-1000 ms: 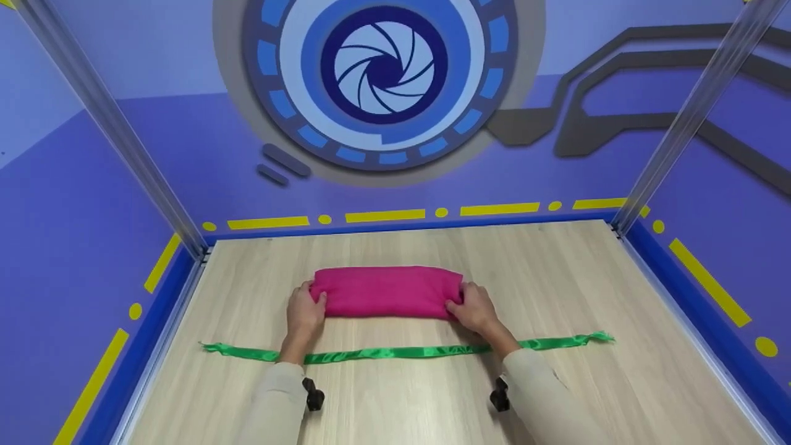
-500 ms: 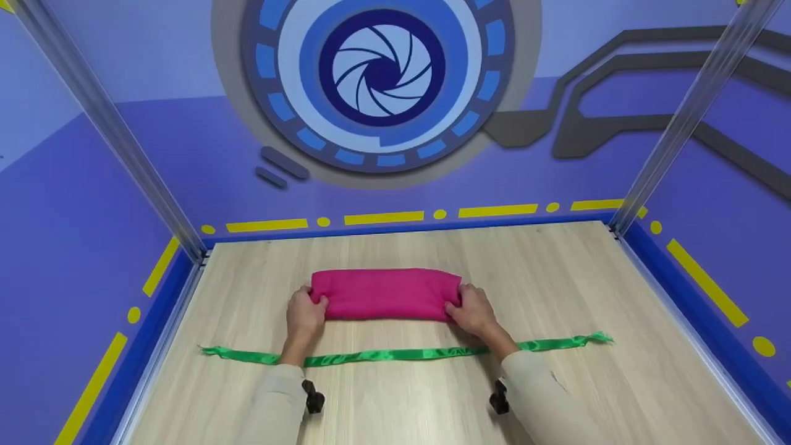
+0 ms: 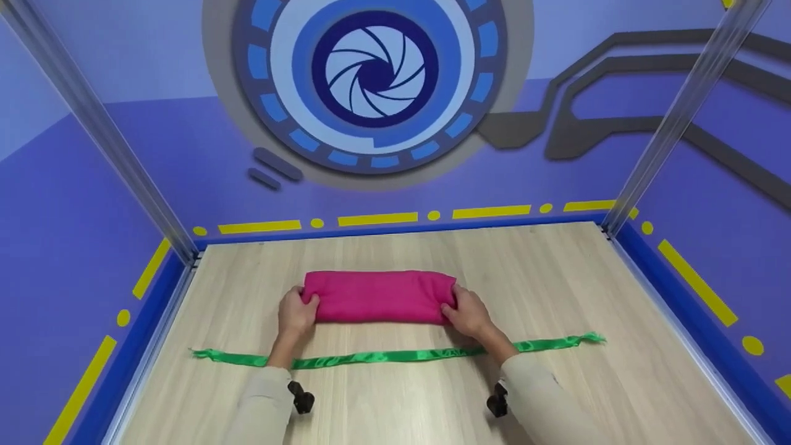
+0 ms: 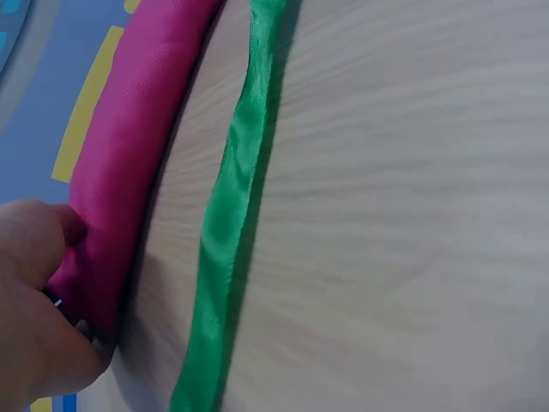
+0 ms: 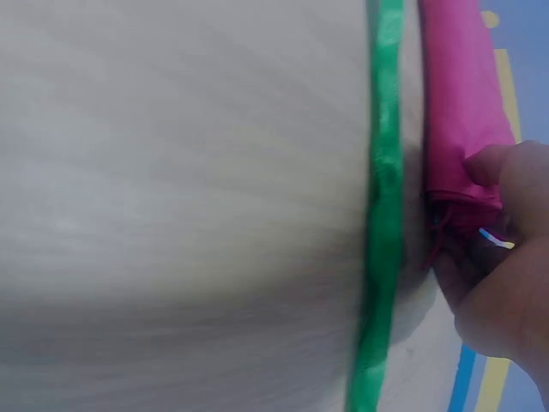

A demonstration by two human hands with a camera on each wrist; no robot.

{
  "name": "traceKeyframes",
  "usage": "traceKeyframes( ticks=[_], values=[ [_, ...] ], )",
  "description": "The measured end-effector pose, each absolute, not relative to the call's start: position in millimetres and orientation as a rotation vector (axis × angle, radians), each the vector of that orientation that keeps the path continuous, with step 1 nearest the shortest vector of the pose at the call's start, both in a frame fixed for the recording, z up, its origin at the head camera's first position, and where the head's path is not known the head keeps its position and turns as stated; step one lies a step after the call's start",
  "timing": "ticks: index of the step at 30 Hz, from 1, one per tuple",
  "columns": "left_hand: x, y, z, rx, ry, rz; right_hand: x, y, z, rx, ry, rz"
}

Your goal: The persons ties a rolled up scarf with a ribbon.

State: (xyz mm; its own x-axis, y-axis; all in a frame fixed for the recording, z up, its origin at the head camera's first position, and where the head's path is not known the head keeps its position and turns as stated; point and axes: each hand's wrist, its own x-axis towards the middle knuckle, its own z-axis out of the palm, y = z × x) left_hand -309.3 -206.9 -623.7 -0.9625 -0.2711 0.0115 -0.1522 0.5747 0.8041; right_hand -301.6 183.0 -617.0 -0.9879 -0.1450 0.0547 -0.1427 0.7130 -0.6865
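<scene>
While the view drifts slightly, both hands stay put: left hand and right hand apparently pinch the pink cloth's ends, above the green ribbon.

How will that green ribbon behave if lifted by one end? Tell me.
The green ribbon lies flat and thin on the table with slight waves, so it would probably droop limply. Its glossy sheen hints it may slip through fingers. The frayed-looking right end suggests it is very light.
</scene>
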Motion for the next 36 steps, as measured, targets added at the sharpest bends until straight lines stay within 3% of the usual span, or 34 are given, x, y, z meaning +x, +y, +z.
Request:
traceKeyframes(
  ticks=[18, 36],
  values=[
    [-295, -216, -590, 0.444, -2.662, -1.631, -294, 184, -613, -0.020, 2.685, -1.608],
    [-295, -211, -581, 0.348, -2.605, -1.635, -300, 194, -593, -0.126, 2.658, -1.693]
  ],
)
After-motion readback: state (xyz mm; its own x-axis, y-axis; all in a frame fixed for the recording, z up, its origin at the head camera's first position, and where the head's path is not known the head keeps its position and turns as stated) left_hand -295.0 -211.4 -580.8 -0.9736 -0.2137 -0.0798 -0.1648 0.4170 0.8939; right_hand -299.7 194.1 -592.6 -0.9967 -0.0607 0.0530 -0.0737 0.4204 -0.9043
